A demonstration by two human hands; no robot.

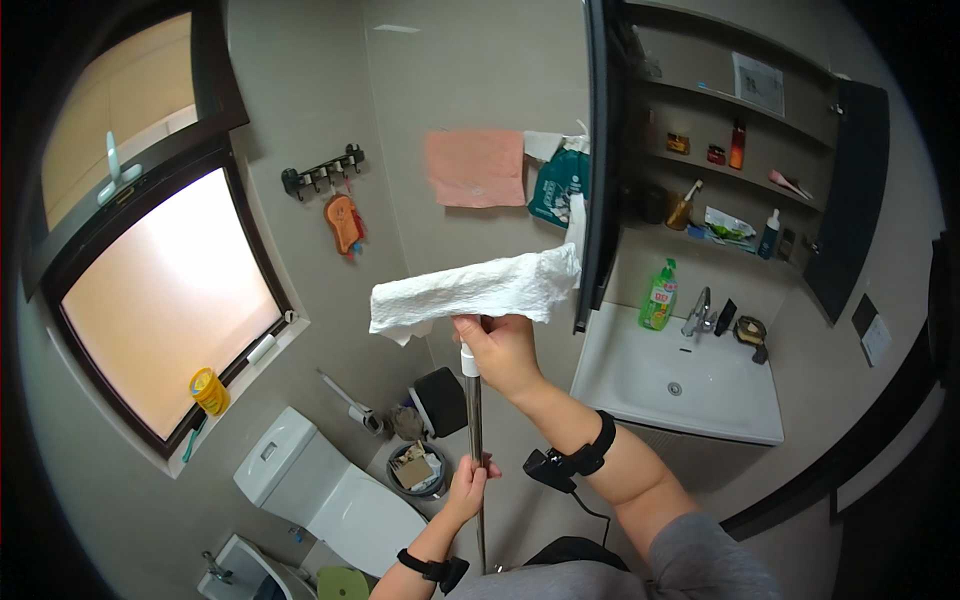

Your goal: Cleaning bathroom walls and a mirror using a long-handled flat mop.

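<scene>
I hold a mop upright with its flat head, wrapped in a white cloth, raised in front of the tiled wall. My right hand grips the top of the metal pole just under the head. My left hand closes around the pole lower down. Both wrists wear black bands. The pole's lower end is hidden behind my body.
An open dark mirror-cabinet door hangs just right of the mop head, with shelves of bottles behind it. Below sits a white sink with a green soap bottle. A toilet, small bin and window are at left.
</scene>
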